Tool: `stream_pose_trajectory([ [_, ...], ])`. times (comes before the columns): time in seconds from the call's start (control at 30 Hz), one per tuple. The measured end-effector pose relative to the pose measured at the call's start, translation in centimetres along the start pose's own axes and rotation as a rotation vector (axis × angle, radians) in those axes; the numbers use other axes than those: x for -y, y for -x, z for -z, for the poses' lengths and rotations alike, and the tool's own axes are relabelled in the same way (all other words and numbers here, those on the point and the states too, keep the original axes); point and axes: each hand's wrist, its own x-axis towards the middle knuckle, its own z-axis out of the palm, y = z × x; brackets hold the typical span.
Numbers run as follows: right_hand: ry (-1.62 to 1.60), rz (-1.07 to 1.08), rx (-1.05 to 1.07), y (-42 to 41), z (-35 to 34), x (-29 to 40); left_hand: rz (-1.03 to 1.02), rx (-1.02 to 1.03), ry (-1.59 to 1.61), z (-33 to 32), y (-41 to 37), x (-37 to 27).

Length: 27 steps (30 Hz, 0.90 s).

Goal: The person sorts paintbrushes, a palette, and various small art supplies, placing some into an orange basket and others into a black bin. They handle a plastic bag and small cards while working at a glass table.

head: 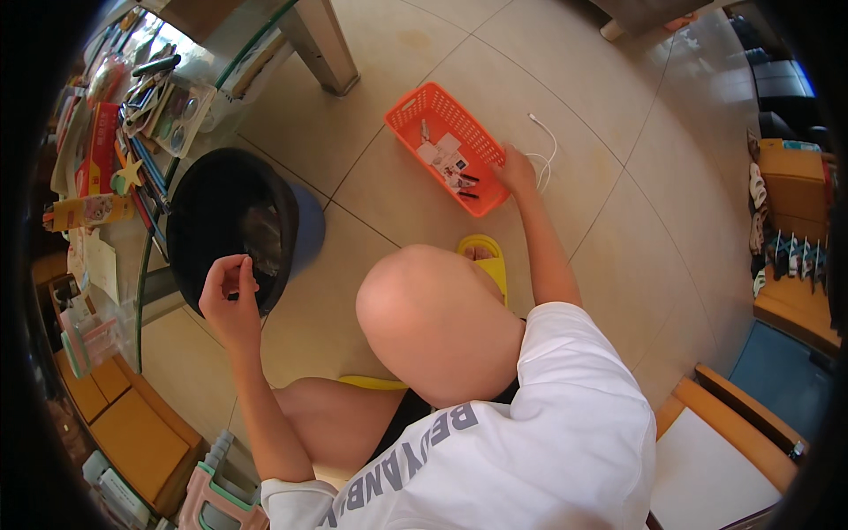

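Observation:
My right hand (517, 173) grips the near right end of an orange plastic basket (487, 136) on the floor. Inside the basket lie crumpled white papers (445, 154), a small clear item (424, 130) and two small black-and-clear items (468, 186) too small to name. Over the near side of a trash bin (306, 222) with a black liner is my left hand (232, 285), thumb and fingertips pinched together. Nothing can be made out between them. Some clear plastic wrapping (262, 235) shows in the bin.
A white cable (550, 142) lies on the tiles beside the basket. On the left, a glass-topped table (154, 278) holds pencils (149, 165), a red box (99, 142) and other clutter. Its metal leg (324, 56) stands behind the bin. A yellow slipper (493, 268) is on my foot.

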Motion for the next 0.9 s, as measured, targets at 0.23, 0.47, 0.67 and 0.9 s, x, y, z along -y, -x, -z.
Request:
stream_pose_trajectory([
  [0.23,-0.081,0.004,0.31,0.0,1.9,-0.5,0.027,-0.042,-0.347,6.5,-2.7,6.6],
  [0.47,0.017,0.149,0.217,-1.1,11.7,5.0,0.084,-0.019,-0.853,7.2,0.8,18.3],
  [0.67,-0.062,0.366,0.198,-1.9,20.3,11.5,0.262,-0.029,-0.178,7.4,0.8,25.3],
  [0.9,-0.085,0.527,0.343,-1.8,25.4,19.5,0.211,-0.026,-0.06,6.5,3.5,22.7],
])
